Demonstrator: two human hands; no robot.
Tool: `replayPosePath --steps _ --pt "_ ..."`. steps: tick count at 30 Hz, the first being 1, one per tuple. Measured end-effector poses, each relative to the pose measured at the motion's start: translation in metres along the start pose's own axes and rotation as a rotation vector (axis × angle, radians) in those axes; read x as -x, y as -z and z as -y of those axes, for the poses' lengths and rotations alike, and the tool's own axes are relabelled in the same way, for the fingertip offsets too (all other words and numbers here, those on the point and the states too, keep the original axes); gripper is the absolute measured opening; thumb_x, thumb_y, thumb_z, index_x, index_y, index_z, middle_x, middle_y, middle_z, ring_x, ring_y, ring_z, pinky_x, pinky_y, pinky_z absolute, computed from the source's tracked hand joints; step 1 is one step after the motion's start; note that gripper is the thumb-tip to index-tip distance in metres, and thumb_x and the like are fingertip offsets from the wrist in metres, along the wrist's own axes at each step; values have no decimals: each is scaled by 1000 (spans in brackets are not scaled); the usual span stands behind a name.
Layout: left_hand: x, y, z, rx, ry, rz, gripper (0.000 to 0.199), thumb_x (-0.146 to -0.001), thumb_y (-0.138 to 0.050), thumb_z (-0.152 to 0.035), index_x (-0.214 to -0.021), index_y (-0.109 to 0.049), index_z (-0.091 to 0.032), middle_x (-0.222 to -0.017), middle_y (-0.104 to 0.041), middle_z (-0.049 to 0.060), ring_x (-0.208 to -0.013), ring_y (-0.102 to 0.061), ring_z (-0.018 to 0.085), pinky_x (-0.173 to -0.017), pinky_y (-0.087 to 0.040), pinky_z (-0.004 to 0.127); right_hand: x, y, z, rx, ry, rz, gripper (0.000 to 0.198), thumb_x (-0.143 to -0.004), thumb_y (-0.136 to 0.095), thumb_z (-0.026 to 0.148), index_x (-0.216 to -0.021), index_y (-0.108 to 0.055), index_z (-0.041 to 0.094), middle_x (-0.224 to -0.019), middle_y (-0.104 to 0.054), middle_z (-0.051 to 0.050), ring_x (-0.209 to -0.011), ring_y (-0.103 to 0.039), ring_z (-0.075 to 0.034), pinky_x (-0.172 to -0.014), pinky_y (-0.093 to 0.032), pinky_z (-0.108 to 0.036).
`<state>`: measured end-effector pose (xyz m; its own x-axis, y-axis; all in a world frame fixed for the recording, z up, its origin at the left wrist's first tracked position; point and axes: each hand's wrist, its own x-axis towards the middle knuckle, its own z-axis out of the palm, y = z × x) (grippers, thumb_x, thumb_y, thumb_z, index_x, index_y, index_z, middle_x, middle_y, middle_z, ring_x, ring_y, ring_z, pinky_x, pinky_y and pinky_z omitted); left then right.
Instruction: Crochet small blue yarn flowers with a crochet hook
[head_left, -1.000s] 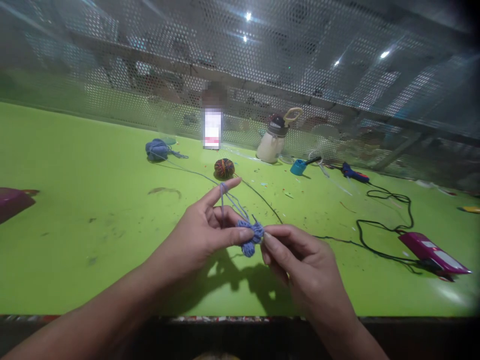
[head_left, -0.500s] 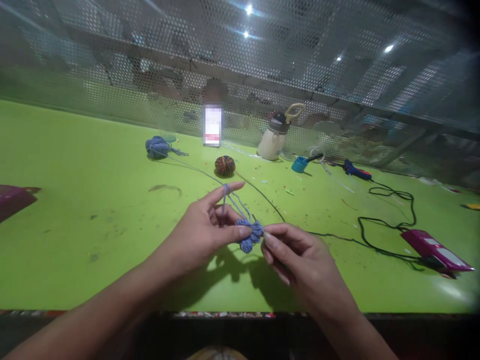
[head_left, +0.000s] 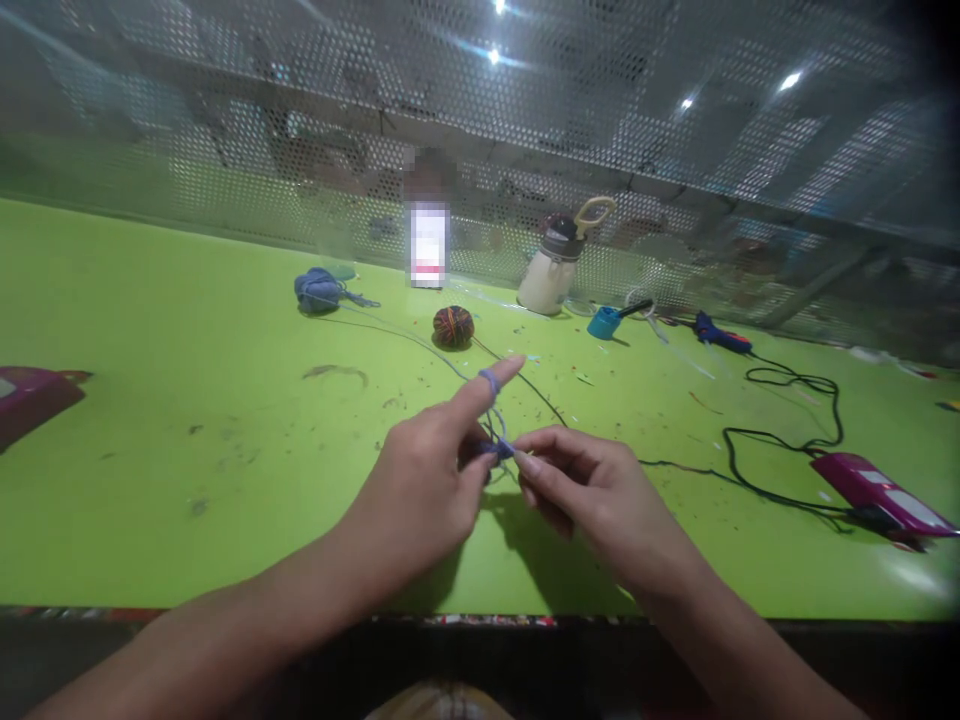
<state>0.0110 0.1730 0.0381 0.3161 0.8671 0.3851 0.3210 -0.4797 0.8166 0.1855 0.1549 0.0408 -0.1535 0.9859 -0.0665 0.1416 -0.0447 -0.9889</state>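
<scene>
Over the green table, my left hand [head_left: 431, 470] pinches a small blue crochet piece [head_left: 504, 450] between thumb and fingers. Its index finger is stretched out with blue yarn [head_left: 489, 381] looped round it. At the piece's right edge, my right hand [head_left: 581, 485] is closed, thumb and index fingertips pinching the blue work. Whether a thin hook lies inside its fingers is hidden. The yarn strand runs back to a blue yarn ball [head_left: 318, 290] at the far left. Much of the crochet piece is covered by my left hand.
Behind my hands sit a multicoloured yarn ball [head_left: 453, 327], a bottle [head_left: 550, 270], a blue pot [head_left: 604, 322] and a lit phone [head_left: 428, 245]. To the right lie a glue gun [head_left: 721, 334], its black cord [head_left: 739, 488] and a magenta packet [head_left: 877, 490]. A mesh panel [head_left: 360, 120] borders the table.
My left hand has turned over and its index finger has risen to the right. The crochet piece, with its petals visible before, is now tilted and mostly covered. My right hand has shifted slightly left.
</scene>
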Motion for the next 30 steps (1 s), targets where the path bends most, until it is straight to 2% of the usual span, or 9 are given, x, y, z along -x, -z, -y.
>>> replayPosePath --steps 2,4,8,11,14,19,25,28,30 --pt "3 -4 2 -137 -133 -90 60 -85 -56 -9 -140 -50 -32 -79 -66 3 -73 -56 20 -72 -44 34 -2 -9 -5 -153 -9 -26 23 -82 -71 37 -87 -64 15 -57 -56 5 -41 -39 -5 -41 -30 -19" --pt "4 -4 1 -96 -140 -153 53 -85 -59 -11 -134 -58 -30 -84 -69 4 -78 -59 21 -77 -46 36 -1 -19 -10 -332 44 -64 21 -83 -72 34 -88 -63 15 -57 -56 5 -40 -37 -4 -42 -29 -19" --pt "-2 4 -5 475 222 -86 60 -78 -74 -18 -135 -55 -23 -79 -70 0 -76 -65 18 -76 -53 32 5 -31 -19 -473 169 -138 16 -86 -69 32 -89 -64 17 -60 -60 4 -37 -38 -3 -39 -29 -18" --pt "-7 10 -6 756 332 -17 68 -71 -80 -13 -134 -55 -20 -76 -70 -2 -75 -67 15 -77 -55 29 9 -25 -23 -355 227 -134 15 -87 -69 31 -93 -66 18 -62 -62 2 -40 -45 -6 -38 -35 -19" --pt "-9 12 -8 812 362 15 72 -68 -81 -7 -134 -54 -18 -74 -71 -3 -72 -68 13 -74 -56 27 11 -12 -23 -111 323 -183 12 -89 -66 28 -97 -69 20 -62 -62 2 -44 -51 -9 -38 -40 -20" --pt "-9 13 -13 829 429 38 70 -68 -83 -11 -132 -55 -19 -71 -71 -5 -69 -68 12 -72 -57 25 17 2 -22 402 607 -332 17 -88 -63 16 -102 -71 21 -61 -62 2 -45 -54 -11 -41 -43 -24" --pt "-8 12 -17 851 448 17 70 -66 -85 -11 -129 -57 -19 -70 -71 -5 -68 -67 13 -71 -55 27 21 7 -13 610 768 -348 20 -87 -61 7 -100 -68 20 -84 -74 -3 -67 -68 -14 -59 -53 -25" --pt "-8 12 -17 862 455 -7 69 -65 -85 -10 -128 -57 -19 -69 -71 -5 -65 -67 14 -71 -56 28 22 11 -9 684 850 -299 24 -87 -59 4 -102 -66 20 -84 -75 -3 -71 -69 -14 -62 -53 -26" --pt "-8 13 -16 877 456 32 70 -65 -85 -10 -128 -57 -20 -70 -72 -5 -66 -68 14 -70 -57 28 23 14 -7 732 878 -286 25 -87 -59 3 -104 -65 20 -84 -75 -3 -73 -69 -14 -63 -52 -26"
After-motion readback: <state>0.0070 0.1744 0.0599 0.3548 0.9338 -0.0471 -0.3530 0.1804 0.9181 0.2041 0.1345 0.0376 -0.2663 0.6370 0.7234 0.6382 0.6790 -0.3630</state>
